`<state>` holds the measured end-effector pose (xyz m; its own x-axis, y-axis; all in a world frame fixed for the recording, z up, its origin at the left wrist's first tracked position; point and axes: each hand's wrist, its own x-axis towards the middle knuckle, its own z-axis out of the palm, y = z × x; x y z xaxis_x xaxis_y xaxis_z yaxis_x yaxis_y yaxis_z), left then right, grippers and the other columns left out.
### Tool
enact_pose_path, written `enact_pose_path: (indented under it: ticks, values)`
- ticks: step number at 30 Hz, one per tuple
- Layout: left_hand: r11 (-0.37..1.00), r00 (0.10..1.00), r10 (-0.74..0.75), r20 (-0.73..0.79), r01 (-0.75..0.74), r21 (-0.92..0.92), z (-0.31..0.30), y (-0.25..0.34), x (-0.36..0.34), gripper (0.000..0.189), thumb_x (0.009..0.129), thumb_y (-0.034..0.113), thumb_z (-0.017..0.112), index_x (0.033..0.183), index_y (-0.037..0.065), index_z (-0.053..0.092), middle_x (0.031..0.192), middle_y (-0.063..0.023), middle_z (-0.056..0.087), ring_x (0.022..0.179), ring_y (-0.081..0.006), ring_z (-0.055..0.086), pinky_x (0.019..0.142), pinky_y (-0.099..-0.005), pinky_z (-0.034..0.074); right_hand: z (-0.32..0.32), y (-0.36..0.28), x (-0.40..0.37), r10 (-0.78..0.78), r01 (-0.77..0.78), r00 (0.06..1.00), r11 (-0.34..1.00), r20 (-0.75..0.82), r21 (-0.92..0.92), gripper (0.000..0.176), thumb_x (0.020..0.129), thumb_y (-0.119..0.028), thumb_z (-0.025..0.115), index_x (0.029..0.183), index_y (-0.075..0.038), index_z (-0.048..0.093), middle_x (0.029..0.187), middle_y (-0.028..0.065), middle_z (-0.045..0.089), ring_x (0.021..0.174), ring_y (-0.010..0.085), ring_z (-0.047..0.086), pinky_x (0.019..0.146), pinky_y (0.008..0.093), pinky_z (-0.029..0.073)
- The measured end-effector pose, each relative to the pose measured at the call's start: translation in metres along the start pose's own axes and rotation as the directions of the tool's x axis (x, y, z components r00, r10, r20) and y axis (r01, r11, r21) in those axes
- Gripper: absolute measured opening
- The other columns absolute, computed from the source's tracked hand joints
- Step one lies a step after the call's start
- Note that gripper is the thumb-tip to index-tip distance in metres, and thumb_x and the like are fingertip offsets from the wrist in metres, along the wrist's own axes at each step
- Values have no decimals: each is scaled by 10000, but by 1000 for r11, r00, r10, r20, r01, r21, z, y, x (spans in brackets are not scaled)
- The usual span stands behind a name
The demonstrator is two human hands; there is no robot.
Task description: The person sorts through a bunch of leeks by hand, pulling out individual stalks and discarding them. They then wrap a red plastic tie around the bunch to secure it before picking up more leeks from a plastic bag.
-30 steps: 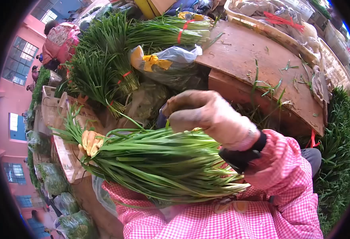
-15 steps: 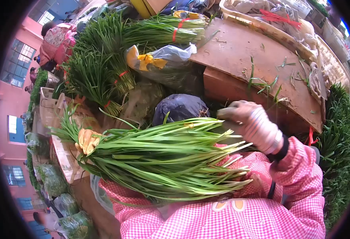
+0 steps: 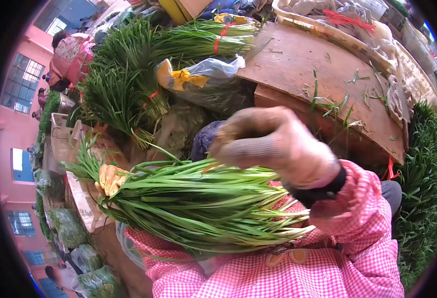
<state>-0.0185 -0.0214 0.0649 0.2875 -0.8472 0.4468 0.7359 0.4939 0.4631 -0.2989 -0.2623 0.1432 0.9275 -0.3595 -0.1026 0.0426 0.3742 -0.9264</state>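
Observation:
A loose bunch of long flat green garlic chives (image 3: 203,203) lies across my lap, pale stem ends to the right. My left hand (image 3: 111,180), in a cream glove, is closed round the leafy end of the bunch at the left. My right hand (image 3: 283,146), in a dirty pale glove, hangs just above the upper edge of the bunch. Its thumb and fingers are curled together; what they hold, if anything, is hidden. A small brownish bit of leaf shows below its fingertips. Behind the hand, a dark wrapped bundle (image 3: 204,141) is partly covered.
Ahead lie tied bunches of chives (image 3: 124,74) with red bands and a plastic bag (image 3: 203,82) with yellow on it. A brown board (image 3: 298,64) with leaf scraps slants at the right, beside loose greens (image 3: 422,193). A person in pink (image 3: 72,57) is at the far left.
My right hand has moved left and closer to the camera, from the stem ends to above the middle of the bunch. My left hand keeps its hold.

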Motion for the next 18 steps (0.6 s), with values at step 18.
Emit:
enact_pose_path:
  ticks: [18]
  values:
    - [998,999,-27,-42,25,-61,2,-2,-7,183,894,177,538,763,108,430,678,5,471,566,-88,508,706,-277,442,-77,102,19,-511,379,859,675,-32,-633,215,727,-190,688,897,-65,645,785,107,638,678,211,616,625,335,488]
